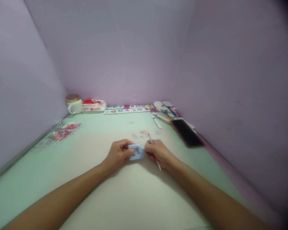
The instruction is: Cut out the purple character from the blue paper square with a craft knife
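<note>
Between the thumb and fingers of my left hand (118, 153) is a small light blue card (139, 152) bearing a dark, blurred character. My right hand (159, 151) is closed around a slim white pen (158, 164), which slants through the fingers with one end up and the other toward me. The right thumb and fingers meet the card's right edge; whether they grip it too I cannot tell. Just beyond the hands, purple handwritten characters (143, 134) and fainter blue marks show on the table surface.
A black phone (187, 132) lies on the right, near several pens (156, 122). Along the back wall stand two rows of character cards (127, 111), a wipes pack (93, 106) and a lidded white mug (75, 107). At left is a clear bag with red and blue bits (66, 131).
</note>
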`<control>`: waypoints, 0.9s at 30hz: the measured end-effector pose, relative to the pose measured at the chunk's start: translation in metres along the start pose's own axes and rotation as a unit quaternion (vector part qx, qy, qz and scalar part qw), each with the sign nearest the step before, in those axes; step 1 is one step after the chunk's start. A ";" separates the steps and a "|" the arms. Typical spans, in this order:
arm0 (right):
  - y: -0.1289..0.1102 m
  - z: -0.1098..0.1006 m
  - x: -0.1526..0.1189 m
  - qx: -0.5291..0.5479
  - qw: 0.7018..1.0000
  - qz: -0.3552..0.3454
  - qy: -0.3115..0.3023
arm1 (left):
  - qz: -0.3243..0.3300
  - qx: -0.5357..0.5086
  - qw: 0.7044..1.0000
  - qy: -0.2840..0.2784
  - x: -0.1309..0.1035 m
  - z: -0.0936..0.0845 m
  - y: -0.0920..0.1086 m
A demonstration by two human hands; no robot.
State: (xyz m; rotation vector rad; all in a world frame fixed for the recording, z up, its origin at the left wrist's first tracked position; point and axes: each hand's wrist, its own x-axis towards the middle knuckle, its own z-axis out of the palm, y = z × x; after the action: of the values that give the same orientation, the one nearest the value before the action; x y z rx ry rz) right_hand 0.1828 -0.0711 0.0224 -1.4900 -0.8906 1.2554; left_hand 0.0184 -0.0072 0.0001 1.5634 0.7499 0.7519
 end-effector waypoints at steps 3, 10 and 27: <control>0.002 -0.004 0.004 0.000 1.000 0.002 0.016 | -0.008 -0.009 1.000 0.014 0.001 -0.003 0.001; 0.002 -0.006 0.005 -0.001 1.000 0.005 0.021 | -0.009 0.001 1.000 0.010 0.001 -0.004 0.003; -0.001 -0.001 -0.002 -0.117 0.992 0.033 -0.042 | 0.112 0.352 0.929 0.028 -0.010 -0.004 0.004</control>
State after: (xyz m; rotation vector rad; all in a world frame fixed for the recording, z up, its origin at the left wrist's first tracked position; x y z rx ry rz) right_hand 0.1837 -0.0729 0.0241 -1.6713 -1.0807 1.3047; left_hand 0.0099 -0.0135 0.0040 2.3139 0.9562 0.7336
